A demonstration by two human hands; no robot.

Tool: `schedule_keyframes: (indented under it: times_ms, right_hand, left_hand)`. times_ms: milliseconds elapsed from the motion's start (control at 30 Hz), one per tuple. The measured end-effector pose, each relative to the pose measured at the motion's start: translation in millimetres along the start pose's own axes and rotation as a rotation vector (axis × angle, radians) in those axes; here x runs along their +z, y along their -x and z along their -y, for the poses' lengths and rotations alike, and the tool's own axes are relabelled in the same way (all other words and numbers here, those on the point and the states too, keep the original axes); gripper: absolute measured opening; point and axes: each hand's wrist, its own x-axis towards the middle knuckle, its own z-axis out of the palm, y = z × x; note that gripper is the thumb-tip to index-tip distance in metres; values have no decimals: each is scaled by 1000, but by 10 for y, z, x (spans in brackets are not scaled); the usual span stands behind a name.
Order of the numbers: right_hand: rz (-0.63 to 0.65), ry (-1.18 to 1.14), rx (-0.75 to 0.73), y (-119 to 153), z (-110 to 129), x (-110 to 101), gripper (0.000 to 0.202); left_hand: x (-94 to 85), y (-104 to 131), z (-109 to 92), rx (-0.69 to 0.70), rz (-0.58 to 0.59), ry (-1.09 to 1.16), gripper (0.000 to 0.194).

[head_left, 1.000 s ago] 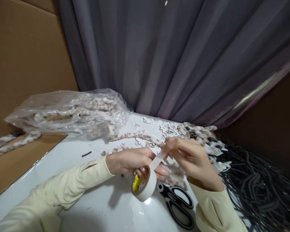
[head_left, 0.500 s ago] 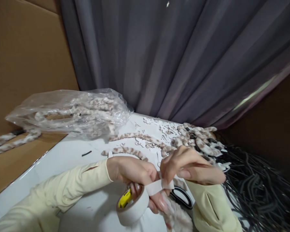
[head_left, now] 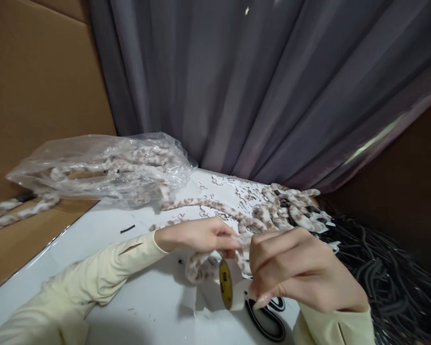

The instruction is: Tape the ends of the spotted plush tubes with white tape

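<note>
- Since the earlier frame, the tape roll [head_left: 227, 285] has shifted right and turned its yellow core towards me; my right hand [head_left: 303, 273] has drawn right.
- I see the roll between the hands, above the table [head_left: 129, 311]: left hand [head_left: 199, 237] at eleven o'clock from it, right at three.
- Left fingers look pinched on the fur strip [head_left: 197, 270], which hangs at ten; right fingers curl closely beside the roll. I can't tell which hand bears it.
- I'd judge this as wrapping tape; next calls for tension, keeping clear of the scissors [head_left: 256, 327] at four.
</note>
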Motion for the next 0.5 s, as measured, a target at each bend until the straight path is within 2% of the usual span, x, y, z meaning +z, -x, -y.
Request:
schedule_keyframes:
  times_ms: [100,167,367,500]
  right_hand:
    - [-113,179,52,8,81,-13,9]
    - [-150,253,94,18,112,-27,8]
    - [-198,359,261,19,78,-17,14]
    - [-261,441,273,-15,-7,36,12]
  left_hand:
    - [-49,21,-29,82,-208,-239,28]
    - [-71,40,-29,131,-281,-373,28]
    - [-88,126,-86,209,-294,-566,26]
    - [-54,187,-135,149,-355,-531,20]
